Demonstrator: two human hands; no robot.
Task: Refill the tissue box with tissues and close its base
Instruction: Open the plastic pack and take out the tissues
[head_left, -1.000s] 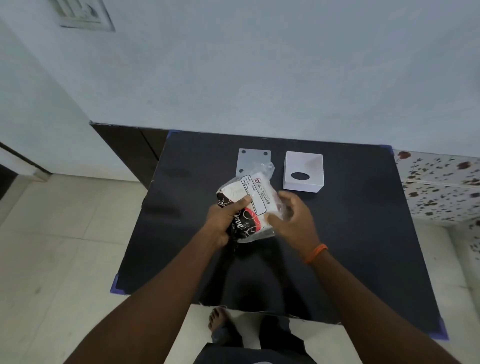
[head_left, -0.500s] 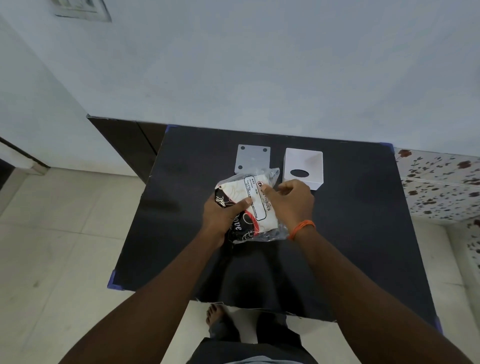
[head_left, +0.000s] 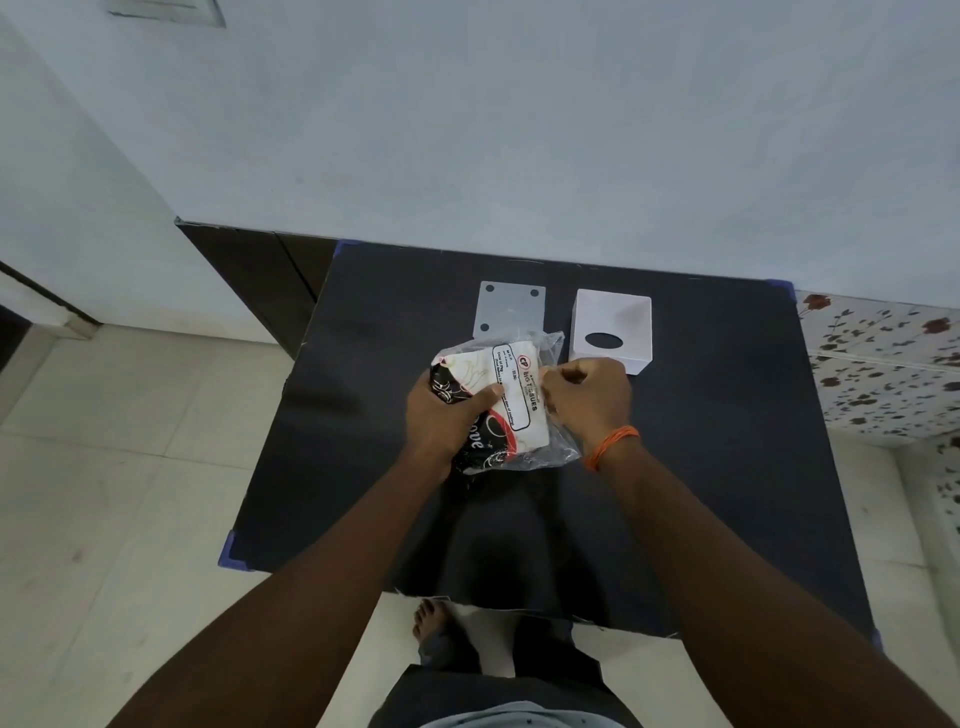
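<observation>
I have the tissue pack (head_left: 506, 402) up in both hands over the middle of the black table (head_left: 727, 467), just above centre frame. My left hand (head_left: 441, 421) is wrapped around the pack's left side, fingers curled underneath out of sight and my thumb pressed flat across the printed front, so that hand is closed firmly on it. My right hand (head_left: 589, 397) is curled almost into a fist at the pack's upper right edge, fingertips pinched tight on the clear plastic wrapper beside the white label. The loose plastic bunches out below that hand, toward my wrist and its orange thread band (head_left: 610, 446).

The tissue box (head_left: 612, 332) sits on the table just beyond my right hand, toward the upper right of centre; I can see into it, down to the oval slot. I cannot tell whether my knuckles touch its near edge. Its flat base plate (head_left: 510, 314), with a hole near each corner I can see, lies just left of the box, apart from it, its near edge hidden behind the top of the pack.
</observation>
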